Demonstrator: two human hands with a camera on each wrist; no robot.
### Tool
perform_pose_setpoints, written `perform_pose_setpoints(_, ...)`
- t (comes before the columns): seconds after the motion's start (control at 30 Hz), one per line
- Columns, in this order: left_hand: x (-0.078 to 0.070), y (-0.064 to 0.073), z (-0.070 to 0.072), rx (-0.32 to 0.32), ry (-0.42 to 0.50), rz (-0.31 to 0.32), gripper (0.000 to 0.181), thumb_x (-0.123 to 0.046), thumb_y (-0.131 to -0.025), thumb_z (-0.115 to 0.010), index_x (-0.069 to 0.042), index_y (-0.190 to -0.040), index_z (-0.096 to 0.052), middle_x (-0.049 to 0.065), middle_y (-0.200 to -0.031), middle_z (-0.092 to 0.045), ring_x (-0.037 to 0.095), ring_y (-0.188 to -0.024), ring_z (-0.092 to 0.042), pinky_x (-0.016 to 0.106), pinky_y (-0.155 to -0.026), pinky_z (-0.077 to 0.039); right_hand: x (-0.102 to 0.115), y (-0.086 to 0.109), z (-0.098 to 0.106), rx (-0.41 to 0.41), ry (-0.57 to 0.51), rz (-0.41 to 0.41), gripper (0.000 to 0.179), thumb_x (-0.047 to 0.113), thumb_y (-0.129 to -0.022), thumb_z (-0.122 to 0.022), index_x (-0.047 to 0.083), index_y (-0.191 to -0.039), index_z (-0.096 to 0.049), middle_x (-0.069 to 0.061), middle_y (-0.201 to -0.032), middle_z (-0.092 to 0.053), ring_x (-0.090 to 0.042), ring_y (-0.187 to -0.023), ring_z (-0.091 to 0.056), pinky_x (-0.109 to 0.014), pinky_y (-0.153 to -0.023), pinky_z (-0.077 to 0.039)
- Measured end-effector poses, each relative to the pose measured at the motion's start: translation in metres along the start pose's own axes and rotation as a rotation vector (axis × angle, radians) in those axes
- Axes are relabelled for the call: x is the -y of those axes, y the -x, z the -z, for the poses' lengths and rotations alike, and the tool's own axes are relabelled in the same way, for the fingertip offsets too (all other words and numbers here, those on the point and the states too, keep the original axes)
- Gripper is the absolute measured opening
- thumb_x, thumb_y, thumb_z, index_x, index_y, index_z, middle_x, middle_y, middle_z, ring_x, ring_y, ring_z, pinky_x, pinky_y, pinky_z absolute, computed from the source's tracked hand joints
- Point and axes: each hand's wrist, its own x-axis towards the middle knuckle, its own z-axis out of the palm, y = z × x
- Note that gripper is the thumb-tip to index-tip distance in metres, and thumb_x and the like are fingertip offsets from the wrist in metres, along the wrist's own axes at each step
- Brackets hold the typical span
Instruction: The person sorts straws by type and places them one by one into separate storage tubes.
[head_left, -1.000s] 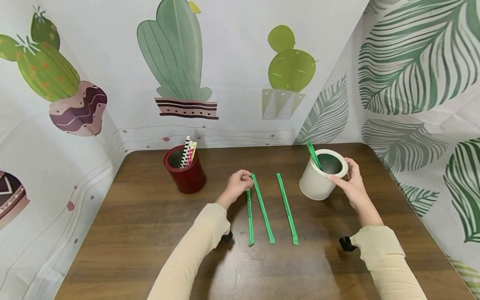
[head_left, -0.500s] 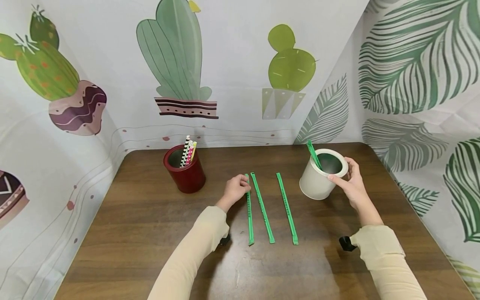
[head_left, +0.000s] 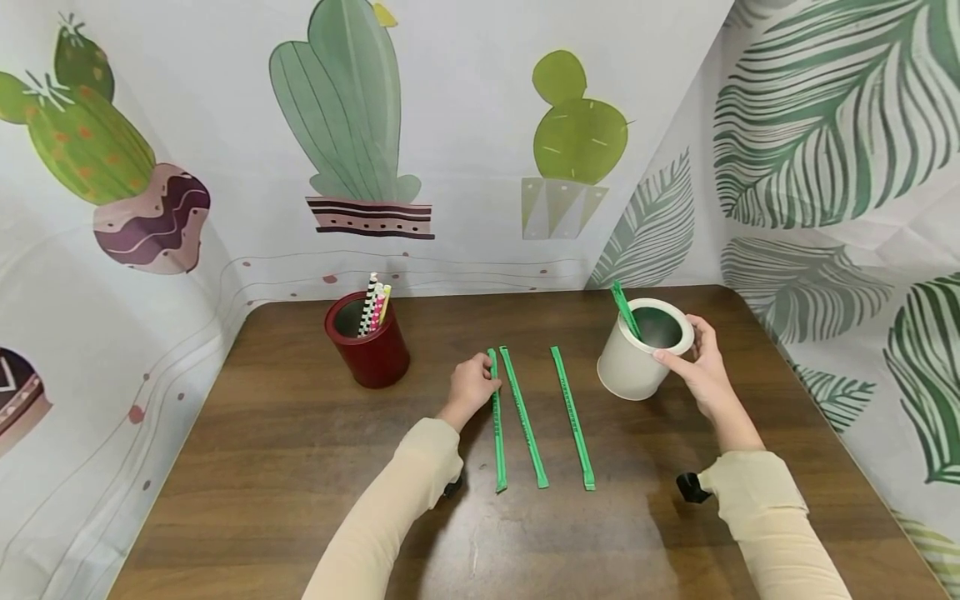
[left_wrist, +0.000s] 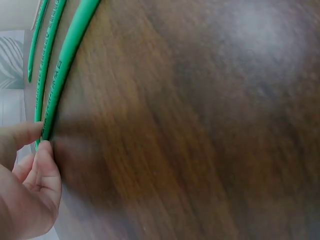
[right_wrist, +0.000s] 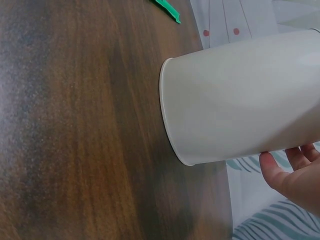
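Observation:
Three green wrapped straws with printing and flat crimped ends lie side by side on the brown table. My left hand [head_left: 472, 383] is at the far end of the leftmost green straw [head_left: 498, 442], pinching it between thumb and fingertips; the left wrist view shows this straw [left_wrist: 70, 55] close up. Just right of it are the middle straw [head_left: 525, 417] and, farther over, the right straw [head_left: 573, 421]. With my right hand [head_left: 705, 367] I hold the rim and side of an upright white canister [head_left: 628, 362]. Another green wrapping [head_left: 624, 308] leans out of that canister.
A dark red canister [head_left: 378, 358] stands at the back left, holding several patterned straws [head_left: 372, 308]. Behind the table [head_left: 300, 467] hangs a cloth printed with cacti and leaves [head_left: 472, 125].
My left hand has shifted slightly left and down, from beside the middle straw's top onto the leftmost straw. The right hand and white canister have stayed in place.

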Motion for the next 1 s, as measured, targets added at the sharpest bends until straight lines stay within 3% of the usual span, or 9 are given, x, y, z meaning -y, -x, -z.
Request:
perform_pose_setpoints(0.33,-0.0052,-0.0002,0.0025,-0.012,-0.053,0.041,0.028,-0.014,-0.074,-0.068,-0.004,-0.098,-0.058,0.006,-0.077,-0.065,0.021,-0.071,-0.06,0.033,-0.066,-0.048,0.0001,-0.0006,-0.0001,0.008,-0.001,-0.009,0.064,0.0,-0.078,-0.062,0.01,-0.13,-0.025,0.012,-0.114,-0.037,-0.003,-0.11,-0.031,-0.028,-0.1,-0.016)
perform_pose_setpoints(0.63,-0.0087,-0.0017,0.0032,0.002,-0.076,0.107,0.023,-0.019,-0.073,-0.068,-0.007,-0.092,-0.062,0.006,-0.087,-0.065,0.026,-0.079,-0.059,0.031,-0.066,-0.048,-0.0009,-0.0017,-0.0001,0.015,-0.009,-0.008,0.065,0.0,-0.078,-0.062,0.01,-0.13,-0.025,0.012,-0.114,-0.037,-0.004,-0.112,-0.03,-0.028,-0.105,-0.013)
perform_pose_setpoints(0.8,-0.0036,-0.0051,0.0022,-0.001,-0.048,0.136,0.018,-0.021,-0.072,-0.067,-0.009,-0.085,-0.064,0.004,-0.084,-0.065,0.02,-0.072,-0.058,0.027,-0.06,-0.046,-0.0002,-0.0018,0.0002,0.022,-0.016,-0.01,0.066,0.0,-0.078,-0.062,0.009,-0.131,-0.023,0.011,-0.115,-0.037,-0.006,-0.116,-0.029,-0.044,-0.109,-0.002)
perform_pose_setpoints(1.0,-0.0015,-0.0076,0.0096,-0.024,0.017,0.15,0.015,-0.021,-0.072,-0.065,-0.009,-0.08,-0.065,0.002,-0.079,-0.065,0.019,-0.073,-0.057,0.028,-0.062,-0.045,0.0004,-0.0004,0.0004,0.013,-0.016,-0.012,0.064,0.001,-0.078,-0.062,0.011,-0.13,-0.025,0.012,-0.114,-0.037,-0.006,-0.115,-0.029,-0.044,-0.108,-0.004)
